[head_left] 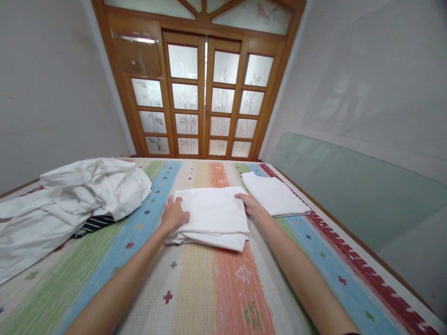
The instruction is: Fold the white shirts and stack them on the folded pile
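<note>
A folded white cloth (211,209) lies flat in the middle of the striped bedspread, its layers showing along the near edge. Whether it is a garment cannot be made out. My left hand (173,215) grips its left side, thumb on top and fingers curled at the edge. At the upper right edge, my right hand (250,204) pinches the same cloth between thumb and fingers. Just beyond my right hand rests a second folded white cloth (274,193), apart from the first.
A crumpled heap of white fabric (94,188) covers the left side of the bed, with a dark striped piece (98,223) poking out beneath. The patterned bedspread (192,288) spans the surface. A pale green headboard panel (349,181) stands along the right; wooden glazed doors (204,102) are behind.
</note>
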### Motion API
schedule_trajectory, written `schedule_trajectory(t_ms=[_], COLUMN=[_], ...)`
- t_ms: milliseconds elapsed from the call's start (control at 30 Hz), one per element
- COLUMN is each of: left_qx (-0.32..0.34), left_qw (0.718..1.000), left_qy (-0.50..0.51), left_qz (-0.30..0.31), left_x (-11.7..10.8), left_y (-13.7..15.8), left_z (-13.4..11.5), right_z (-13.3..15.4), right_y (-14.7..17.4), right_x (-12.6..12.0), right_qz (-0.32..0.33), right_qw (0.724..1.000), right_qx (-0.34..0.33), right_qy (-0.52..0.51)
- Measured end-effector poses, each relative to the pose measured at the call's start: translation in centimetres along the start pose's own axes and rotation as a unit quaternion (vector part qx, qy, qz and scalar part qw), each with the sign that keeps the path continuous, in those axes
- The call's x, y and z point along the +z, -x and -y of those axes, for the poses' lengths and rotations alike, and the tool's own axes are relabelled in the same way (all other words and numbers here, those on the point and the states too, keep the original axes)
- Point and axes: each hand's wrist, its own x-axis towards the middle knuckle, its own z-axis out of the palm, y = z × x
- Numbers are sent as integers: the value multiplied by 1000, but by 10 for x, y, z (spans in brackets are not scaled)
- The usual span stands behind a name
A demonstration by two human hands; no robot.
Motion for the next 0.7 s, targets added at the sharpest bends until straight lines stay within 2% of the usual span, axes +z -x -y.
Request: schedule_trajectory(t_ms=[133,267,367,433,500,567,600,700], left_qx=[53,86,158,226,263,261,254,236], left_qw=[989,975,968,959,953,953,954,956], left_qy=[-103,-167,-170,-162,-152,-145,-145,-153], left_qz=[-95,-116,-98,-51,10,53,64,81], left_x=[16,23,24,25,25,23,21,14], left_y=[18,21,14,10,7,6,5,1], left_z=[-8,-6,-2,0,1,1,1,-5], right_z=[-6,-5,-5,-6,-7,-6,-4,7], right_y=[-3,-8,-13,-15,-16,-14,-11,-1], right_x=[2,6,6,3,-1,-4,-6,-4], right_qz=[-40,-62,-70,-92,-145,-212,-238,-267], right_qw=[999,997,996,994,983,950,922,805], right_qx=[-11,-24,-40,-51,-68,-103,-127,-221], right_qy=[28,36,33,39,91,205,278,481])
